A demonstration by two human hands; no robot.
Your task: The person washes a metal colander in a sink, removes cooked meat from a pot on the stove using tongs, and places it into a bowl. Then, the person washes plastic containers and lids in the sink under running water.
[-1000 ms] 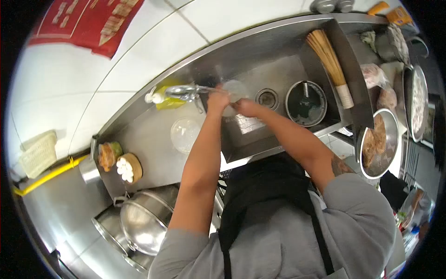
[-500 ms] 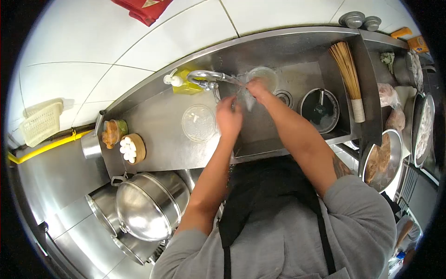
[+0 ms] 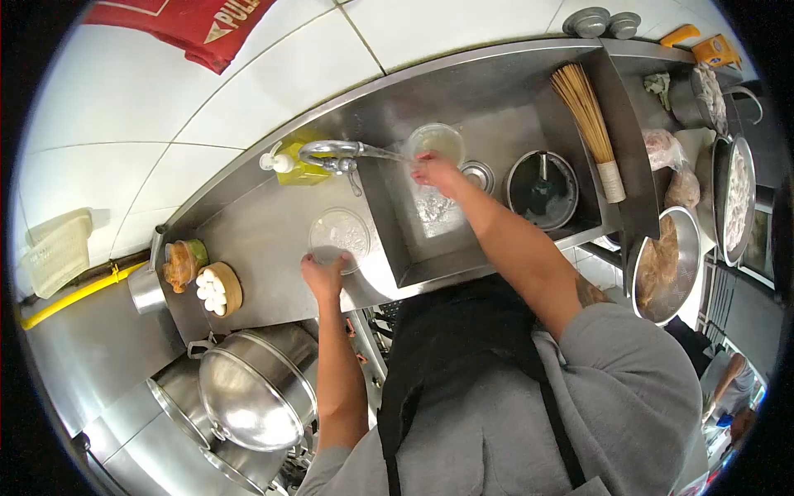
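**Two hands on clear plastic, one under the tap**

The right hand (image 3: pixel 436 175) was at the thin stream falling from the curved chrome tap (image 3: pixel 343 149), its fingers loosely bent and partly open. They met the near left edge of a clear, round plastic container (image 3: pixel 438 140) in the steel sink basin (image 3: pixel 513 124); whether they gripped its rim could not be told.

The left hand (image 3: pixel 322 273) was over the bare metal counter (image 3: pixel 269 211), half open with a gap between thumb and fingers. The fingertips lay over the near rim of a second clear, round plastic piece (image 3: pixel 339 231), though a firm hold on it could not be made out.

Good handling here, as I judged it, called for a light hold on the thin rim and a slight tilt – water would then sweep across the inner face and run off toward the round metal drain (image 3: pixel 478 175) instead of pooling. Squeezing risked flexing the wet plastic out of the fingers. The piece on the counter wanted lifting by its edge, clear of the basin's raised lip.

The container in the sink lay just beyond the right hand's fingers, beside the drain – with the round metal pot (image 3: pixel 539 227) farther to the right. The counter piece was just beyond the left hand, left of the basin.
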